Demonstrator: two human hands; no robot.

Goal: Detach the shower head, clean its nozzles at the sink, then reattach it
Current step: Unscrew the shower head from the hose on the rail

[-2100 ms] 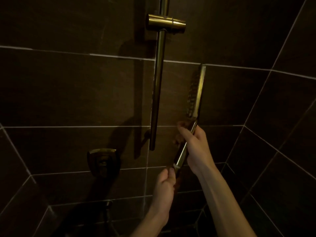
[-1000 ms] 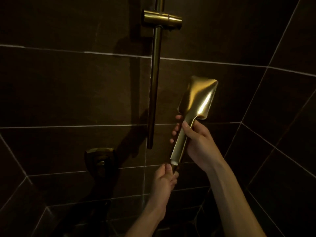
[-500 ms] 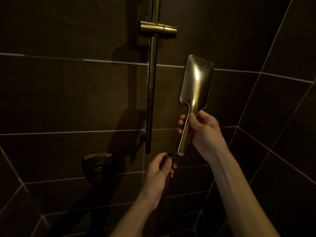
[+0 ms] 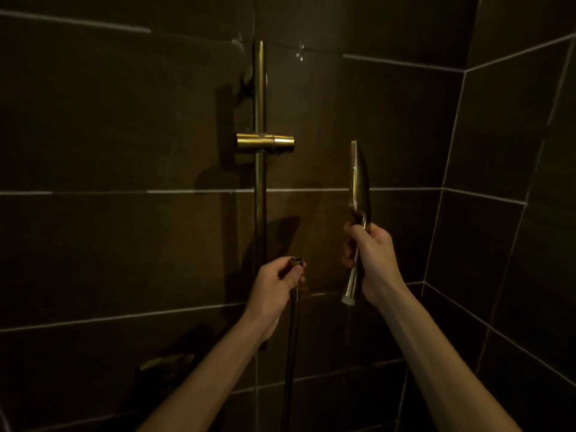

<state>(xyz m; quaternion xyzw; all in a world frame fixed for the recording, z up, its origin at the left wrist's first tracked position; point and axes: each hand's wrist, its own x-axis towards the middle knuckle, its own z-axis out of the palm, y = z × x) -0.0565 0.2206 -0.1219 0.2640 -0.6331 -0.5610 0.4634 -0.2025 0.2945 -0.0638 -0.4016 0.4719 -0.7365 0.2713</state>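
gripping shower head (image 4: 358, 182) handle in right hand (image 4: 371, 260), left hand (image 4: 274, 285) pinching detached hose (image 4: 291, 353) end

dim, warm light | glints on brass rail (image 4: 258, 98) | soft blur | edges bowed

1. The shower head (image 4: 358, 179) now stands edge-on right of centre in the frame, where half a second ago its broad back faced the camera.
2. The hose (image 4: 293, 322) end is off the handle; the left hand (image 4: 274, 288) grips it well apart from the right hand (image 4: 371, 260).
3. The slide rail (image 4: 258, 98) and its bracket (image 4: 265, 143) sit lower in the frame.
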